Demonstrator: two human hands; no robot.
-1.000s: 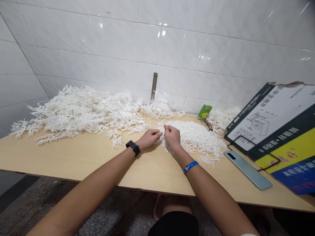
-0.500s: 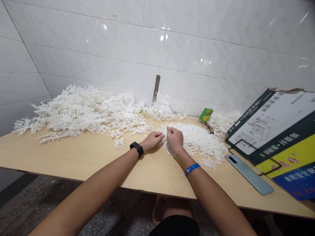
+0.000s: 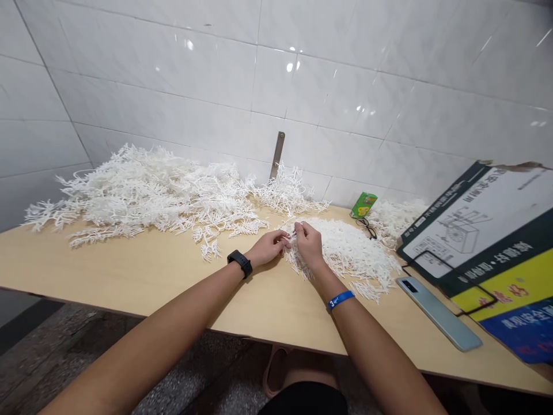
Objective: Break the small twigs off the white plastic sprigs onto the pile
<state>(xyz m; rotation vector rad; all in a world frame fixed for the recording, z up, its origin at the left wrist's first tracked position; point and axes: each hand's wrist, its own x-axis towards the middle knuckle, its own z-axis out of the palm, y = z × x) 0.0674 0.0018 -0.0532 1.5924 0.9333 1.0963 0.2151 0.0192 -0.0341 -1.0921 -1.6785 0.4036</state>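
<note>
My left hand (image 3: 268, 248), below a black watch, is closed in a pinch at the middle of the table. Close beside it, my right hand (image 3: 309, 242) is closed too, with a blue wristband further down the arm. Between the fingertips shows a small white branched plastic piece (image 3: 291, 234), partly hidden by the fingers. Right behind and beside my right hand spreads a low pile of short white pieces (image 3: 354, 248). To the left lies a taller heap of long, branching white plastic sprigs (image 3: 151, 190).
A smaller clump of sprigs (image 3: 287, 193) lies below a metal strip (image 3: 277, 155) against the tiled wall. Rightward are a small green box (image 3: 363, 205), dark-framed glasses (image 3: 367, 228), a phone (image 3: 440, 314) and a large printed carton (image 3: 466, 242). The table's front edge (image 3: 276, 340) runs below my arms.
My hands have moved slightly apart, and a white piece now shows between the fingertips. The view has shifted a little. The heaps look the same.
</note>
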